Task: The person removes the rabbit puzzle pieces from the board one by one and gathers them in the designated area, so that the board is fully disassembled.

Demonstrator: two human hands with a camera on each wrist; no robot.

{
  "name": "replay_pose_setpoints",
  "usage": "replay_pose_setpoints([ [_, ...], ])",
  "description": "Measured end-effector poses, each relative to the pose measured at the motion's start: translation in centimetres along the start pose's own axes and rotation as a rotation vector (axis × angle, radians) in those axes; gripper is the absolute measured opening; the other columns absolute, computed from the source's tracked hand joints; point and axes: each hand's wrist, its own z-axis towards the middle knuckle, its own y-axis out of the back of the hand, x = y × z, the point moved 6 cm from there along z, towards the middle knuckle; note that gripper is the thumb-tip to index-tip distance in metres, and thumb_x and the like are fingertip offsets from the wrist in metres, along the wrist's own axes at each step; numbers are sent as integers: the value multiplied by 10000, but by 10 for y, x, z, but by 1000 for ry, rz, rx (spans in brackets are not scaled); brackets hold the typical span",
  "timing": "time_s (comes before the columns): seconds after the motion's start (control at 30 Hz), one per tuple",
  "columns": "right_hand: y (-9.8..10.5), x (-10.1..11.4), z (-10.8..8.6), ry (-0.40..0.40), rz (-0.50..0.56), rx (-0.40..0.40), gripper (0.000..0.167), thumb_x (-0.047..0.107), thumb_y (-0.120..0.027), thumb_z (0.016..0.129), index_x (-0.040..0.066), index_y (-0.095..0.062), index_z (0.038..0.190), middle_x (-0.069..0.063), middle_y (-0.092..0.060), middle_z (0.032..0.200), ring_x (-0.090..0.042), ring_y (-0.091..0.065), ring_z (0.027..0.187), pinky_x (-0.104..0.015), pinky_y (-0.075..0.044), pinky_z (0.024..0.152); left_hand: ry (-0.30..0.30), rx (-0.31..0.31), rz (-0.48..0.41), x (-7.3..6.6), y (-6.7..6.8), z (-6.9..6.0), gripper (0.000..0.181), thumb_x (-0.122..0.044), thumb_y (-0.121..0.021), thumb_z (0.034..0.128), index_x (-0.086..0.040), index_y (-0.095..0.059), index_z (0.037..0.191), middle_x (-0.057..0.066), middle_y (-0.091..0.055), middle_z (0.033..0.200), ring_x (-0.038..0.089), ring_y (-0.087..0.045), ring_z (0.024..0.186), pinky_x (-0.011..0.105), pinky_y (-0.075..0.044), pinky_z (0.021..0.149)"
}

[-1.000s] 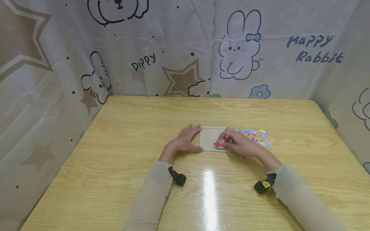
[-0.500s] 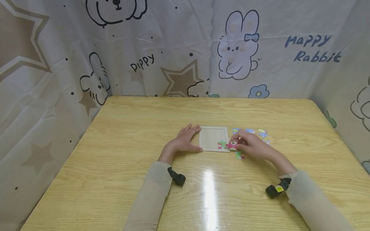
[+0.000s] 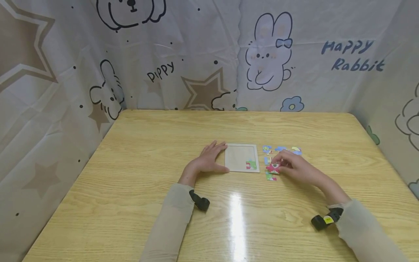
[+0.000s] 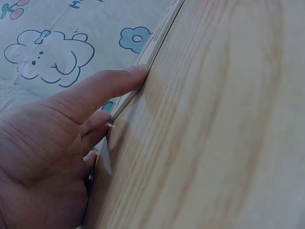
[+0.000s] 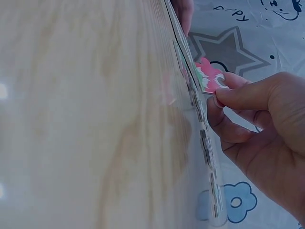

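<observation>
My right hand (image 3: 296,165) pinches a pink and white jigsaw piece (image 3: 272,167) between thumb and fingers, just right of the puzzle tray. In the right wrist view the jigsaw piece (image 5: 209,76) is tilted up off the table. The shallow puzzle tray (image 3: 237,154) lies flat, with a green and pink piece (image 3: 251,165) in its lower right corner. My left hand (image 3: 209,158) rests at the tray's left edge, fingers and thumb spread, fingertips by the upper corner and thumb by the lower one. In the left wrist view its thumb (image 4: 119,82) lies against the edge.
Several loose jigsaw pieces lie right of the tray, among them a blue one (image 3: 266,149), a yellow and blue one (image 3: 296,150) and a green one (image 3: 271,177). My right hand partly covers others. A printed curtain (image 3: 196,54) hangs behind the wooden table (image 3: 131,218).
My right hand has moved right with the pink piece, from over the tray to above the loose pieces. The green and pink piece in the tray's corner has come into sight. My left hand stays put.
</observation>
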Motion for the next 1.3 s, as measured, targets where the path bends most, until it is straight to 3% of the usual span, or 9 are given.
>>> replay_pose_setpoints([
  [0.67,15,-13,-32,1,-32,-26,188,-11,-631,908,85,-637,1069,-34,-629,993,20,-507,799,-169,-474,640,1,-4,2,0,-1,-1,921,-382,-756,831,-162,-242,1563,-10,-125,1669,236,53,1557,435,44,1279],
  [1.1,15,-16,-35,9,-37,-21,209,-23,-641,895,106,-628,1059,-25,-612,931,16,-492,778,-179,-448,611,7,0,8,1,-1,0,926,-395,-749,836,-170,-228,1567,-22,-112,1670,228,63,1556,438,47,1278],
  [1.3,13,-19,-35,-1,-22,7,206,-16,-637,903,107,-640,1069,-28,-641,1017,27,-494,810,-173,-463,646,4,0,9,1,-1,0,925,-397,-749,836,-170,-229,1567,-20,-109,1671,227,65,1556,439,48,1278],
])
